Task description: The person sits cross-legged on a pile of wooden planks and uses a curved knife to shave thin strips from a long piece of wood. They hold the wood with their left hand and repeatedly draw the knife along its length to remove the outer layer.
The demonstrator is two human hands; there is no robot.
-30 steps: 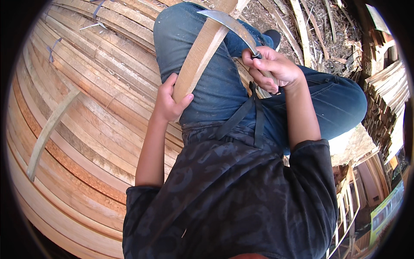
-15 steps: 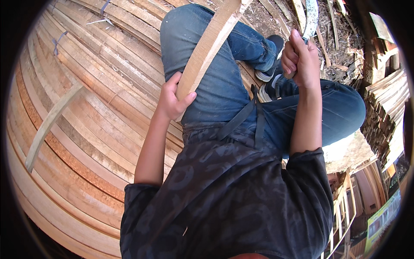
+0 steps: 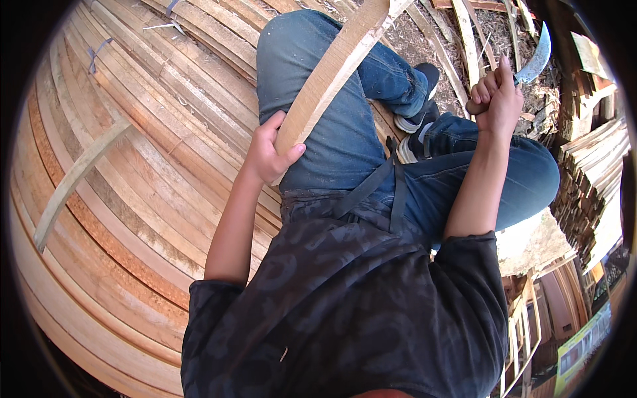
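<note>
My left hand [image 3: 271,149] is closed around the near end of a long wooden strip [image 3: 332,73], thumb on its upper side. The strip slants up and away to the right over my thigh, and its far end runs out of the picture at the top. A paler, cut-looking face shows along its right edge. Off to the right, my right hand [image 3: 496,98] grips the handle of a curved knife [image 3: 537,58]. Its hooked, spotted metal blade points away and up, apart from the strip. Most of the handle is hidden by my fingers.
Long wooden strips [image 3: 126,192] lie side by side on the left, with a short loose stick [image 3: 78,178] across them. Offcuts and shavings [image 3: 458,40] cover the ground ahead. A stack of thin wood pieces [image 3: 594,169] stands at the right. My crossed legs [image 3: 332,132] fill the middle.
My right hand has swung outward to the right with the knife, away from the strip, and the blade has turned further to the right. My left hand still holds the strip, nearly unmoved.
</note>
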